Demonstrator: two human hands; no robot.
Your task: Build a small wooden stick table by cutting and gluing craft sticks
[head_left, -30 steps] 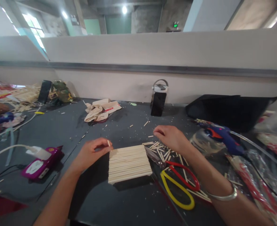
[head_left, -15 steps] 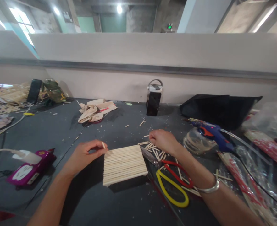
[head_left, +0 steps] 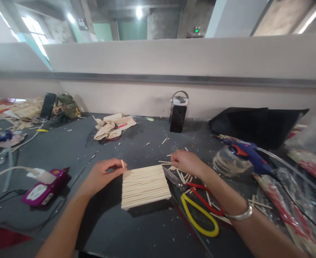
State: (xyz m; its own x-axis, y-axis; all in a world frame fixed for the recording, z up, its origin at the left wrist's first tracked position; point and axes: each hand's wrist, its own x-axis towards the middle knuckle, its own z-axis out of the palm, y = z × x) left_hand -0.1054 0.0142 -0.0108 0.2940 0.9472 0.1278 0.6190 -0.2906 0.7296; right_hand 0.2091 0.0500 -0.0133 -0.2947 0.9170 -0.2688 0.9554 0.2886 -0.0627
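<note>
A flat panel of pale sticks (head_left: 146, 187) lies side by side on the dark table in the middle. At its upper left corner, my left hand (head_left: 105, 175) pinches a short stick (head_left: 122, 163) that stands up from the fingertips. My right hand (head_left: 186, 163) is beyond the panel's upper right, its fingers closed down over loose stick pieces (head_left: 183, 176); what they hold, if anything, is hidden. Scissors with one red and one yellow handle (head_left: 201, 209) lie right of the panel, their blades by its right edge.
A blue glue gun (head_left: 250, 154) rests on a clear round container (head_left: 227, 161) at the right, near plastic-wrapped packs (head_left: 284, 211). A phone (head_left: 178, 119) stands at the back. Crumpled cloth (head_left: 113, 127) lies back left; a purple power strip (head_left: 45, 188) sits at the left.
The view has shifted slightly, so most things appear a little further right. My right hand's fingers have moved slightly among the loose pieces; my left hand still pinches the short stick.
</note>
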